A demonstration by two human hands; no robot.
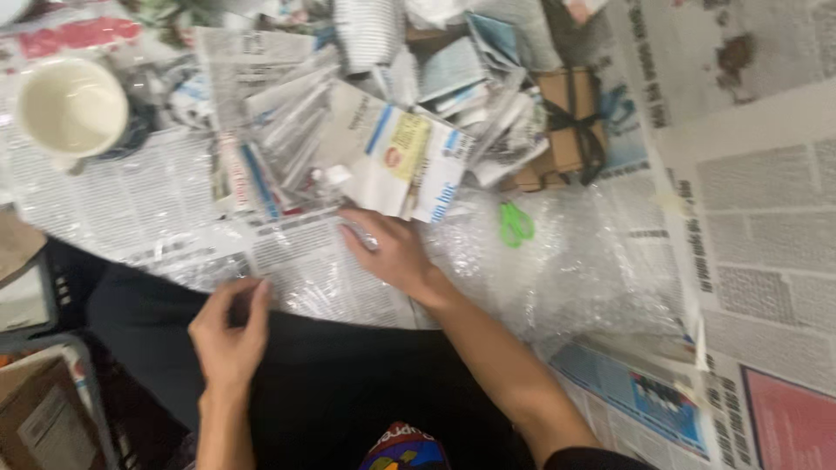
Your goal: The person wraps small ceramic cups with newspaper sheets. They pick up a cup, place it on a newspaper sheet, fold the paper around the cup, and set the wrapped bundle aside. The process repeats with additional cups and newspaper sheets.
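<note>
My right hand [389, 251] lies palm down on clear bubble wrap [566, 261] and newspaper [131, 200] on the table, its fingertips near a small white bottle cap [335, 176] and a white printed bag [409, 165]. My left hand [231, 331] hovers at the near table edge over my dark lap, fingers loosely curled and pinching the wrap's edge; what it grips is blurred. Green-handled scissors [515, 224] lie under the wrap to the right of my right hand.
A white mug [71, 109] stands at the far left. A heap of clear plastic bags and papers [287, 130] fills the back middle. A brown box tied with black ribbon [570, 117] sits behind the scissors. Cardboard boxes [39, 409] are on the floor at left.
</note>
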